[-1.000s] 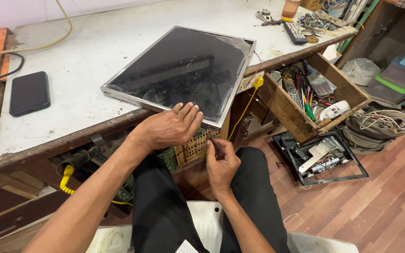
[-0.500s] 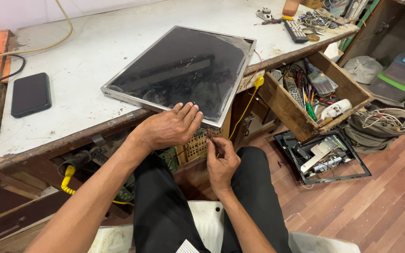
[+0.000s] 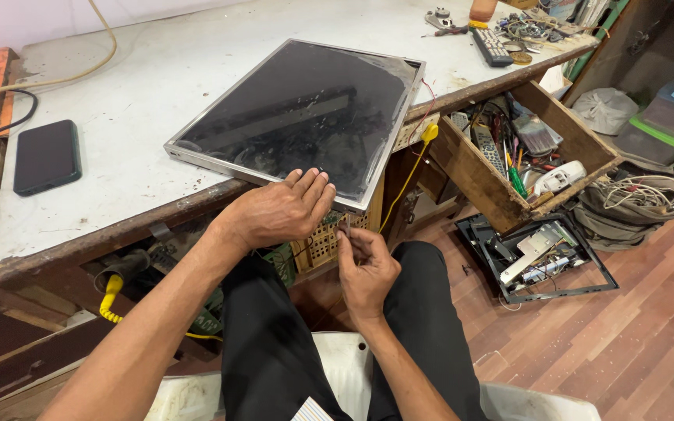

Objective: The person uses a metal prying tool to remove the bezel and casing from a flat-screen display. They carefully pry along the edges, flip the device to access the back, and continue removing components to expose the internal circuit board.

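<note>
A flat display panel (image 3: pixel 306 117) with a dark screen and silver frame lies on the white workbench (image 3: pixel 157 78), its near corner hanging over the edge. My left hand (image 3: pixel 278 210) rests flat against the panel's near edge, fingers together. Just below the bench edge, my right hand (image 3: pixel 364 265) pinches a small thin item between thumb and fingers; what it is stays too small to tell. Both hands are close together under the panel's overhanging corner.
A black phone (image 3: pixel 46 156) lies at the bench's left. An open wooden drawer (image 3: pixel 524 152) of tools and cables juts out at right. A black tray of parts (image 3: pixel 536 253) sits on the wooden floor. A remote (image 3: pixel 491 45) and clutter lie at the bench's far right.
My right hand has risen a little toward the panel's near edge and closer to my left hand. My left hand has stayed on the panel edge.
</note>
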